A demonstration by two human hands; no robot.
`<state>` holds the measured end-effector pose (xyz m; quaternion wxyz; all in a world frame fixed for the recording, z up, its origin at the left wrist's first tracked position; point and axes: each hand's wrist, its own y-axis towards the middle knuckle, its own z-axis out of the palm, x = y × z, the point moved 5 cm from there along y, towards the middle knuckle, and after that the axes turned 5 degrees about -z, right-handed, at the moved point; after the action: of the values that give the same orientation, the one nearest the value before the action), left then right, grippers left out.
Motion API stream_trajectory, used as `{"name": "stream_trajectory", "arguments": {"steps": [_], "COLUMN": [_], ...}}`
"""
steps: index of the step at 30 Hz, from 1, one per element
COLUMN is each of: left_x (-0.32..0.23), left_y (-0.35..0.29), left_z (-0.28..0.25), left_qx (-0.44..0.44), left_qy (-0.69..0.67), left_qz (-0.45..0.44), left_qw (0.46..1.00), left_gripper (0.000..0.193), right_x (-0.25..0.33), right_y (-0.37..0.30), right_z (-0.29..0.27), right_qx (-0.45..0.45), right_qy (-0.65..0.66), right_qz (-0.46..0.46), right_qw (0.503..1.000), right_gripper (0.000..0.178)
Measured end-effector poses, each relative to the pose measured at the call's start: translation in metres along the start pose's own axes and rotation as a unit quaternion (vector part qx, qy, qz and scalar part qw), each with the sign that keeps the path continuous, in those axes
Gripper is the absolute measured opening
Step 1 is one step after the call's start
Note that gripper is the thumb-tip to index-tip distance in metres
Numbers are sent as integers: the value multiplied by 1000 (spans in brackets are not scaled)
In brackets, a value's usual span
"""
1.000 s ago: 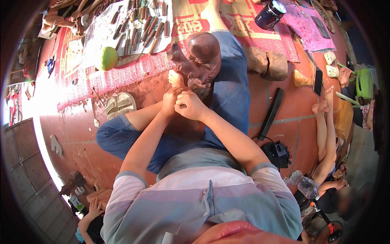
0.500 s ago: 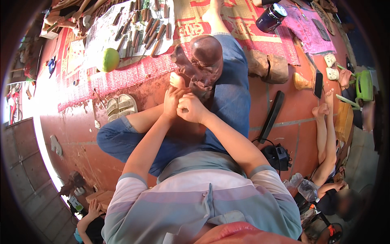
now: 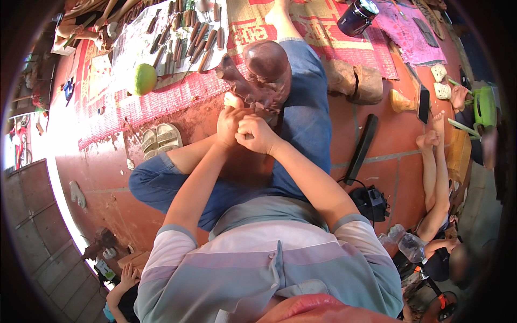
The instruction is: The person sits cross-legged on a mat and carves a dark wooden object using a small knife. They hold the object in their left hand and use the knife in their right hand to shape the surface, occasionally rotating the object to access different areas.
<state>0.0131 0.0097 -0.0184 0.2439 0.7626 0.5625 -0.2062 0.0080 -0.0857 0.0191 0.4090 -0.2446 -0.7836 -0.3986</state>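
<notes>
A dark reddish-brown wood carving (image 3: 265,67) with a smooth rounded top stands between my legs, against my jeans. At its near side my left hand (image 3: 230,126) is closed, knuckles upward, close to my bare foot. My right hand (image 3: 257,134) is curled into a fist pressed against the left one. Whatever the fingers of either hand may be holding is hidden by the hands and the carving's lower part.
Several wooden-handled carving tools (image 3: 202,43) lie on a sheet beyond, with a green round fruit (image 3: 142,79) beside them. To the right are a split log (image 3: 355,81), a long dark bar (image 3: 362,148) and a black corded device (image 3: 370,202). Sandals (image 3: 161,139) sit left; other people are nearby.
The carving has tilted or shifted slightly up and to the left in view. Both fists have moved a little, the right one closer over the left. Fingers remain curled.
</notes>
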Motion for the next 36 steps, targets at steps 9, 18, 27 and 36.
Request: {"name": "stream_trajectory", "arguments": {"steps": [9, 18, 27, 36], "left_x": [-10, -9, -10, -14], "left_y": [-4, -4, -3, -4], "left_z": [-7, -8, -7, -9], "left_qx": [-81, -5, -59, -60], "left_qy": [3, 10, -1, 22], "left_qz": [63, 20, 96, 107], "left_qw": [995, 1000, 994, 992], "left_gripper": [23, 33, 27, 28], "right_x": [8, 13, 8, 9], "right_y": [-8, -7, -5, -10], "right_z": [4, -1, 4, 5], "right_qx": [-11, -47, -15, -15], "right_qy": [-19, -30, -33, -19], "right_qz": [-29, -69, -7, 3], "right_qw": [999, 996, 999, 1000], "right_gripper": [25, 23, 16, 16]}}
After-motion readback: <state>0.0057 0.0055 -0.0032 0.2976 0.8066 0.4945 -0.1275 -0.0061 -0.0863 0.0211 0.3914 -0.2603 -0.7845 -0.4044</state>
